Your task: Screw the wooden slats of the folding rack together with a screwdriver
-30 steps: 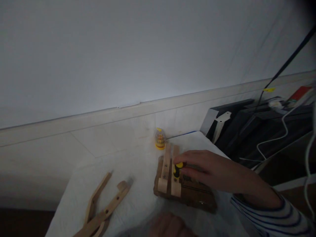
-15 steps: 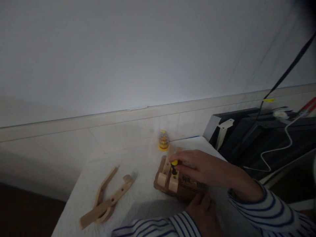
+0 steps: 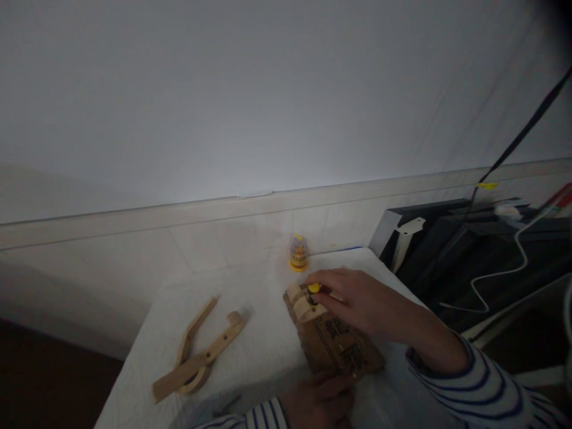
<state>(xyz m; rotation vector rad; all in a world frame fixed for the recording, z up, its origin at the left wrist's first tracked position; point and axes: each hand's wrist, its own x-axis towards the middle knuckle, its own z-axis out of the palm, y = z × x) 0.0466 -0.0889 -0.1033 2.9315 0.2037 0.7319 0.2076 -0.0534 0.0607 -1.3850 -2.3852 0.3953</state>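
Note:
My right hand is closed around a short yellow-and-black screwdriver, which stands roughly upright over pale wooden pieces with rounded ends. Its tip is hidden behind my fingers. The wooden pieces lie on the far end of a brown cardboard piece with black print. At the cardboard's near edge my left hand rests with its fingers closed on it, slightly blurred. To the left, an assembly of wooden bars with dark bolt holes lies on the white-covered table.
A small clear container with a yellow base stands near the wall, behind the cardboard. Dark panels and a white cable are to the right of the table. A dark thin shape lies near my left sleeve.
The cardboard has turned, and the wooden pieces on it now sit farther back and more hidden by my right hand. My left hand has shifted left and nearer to me.

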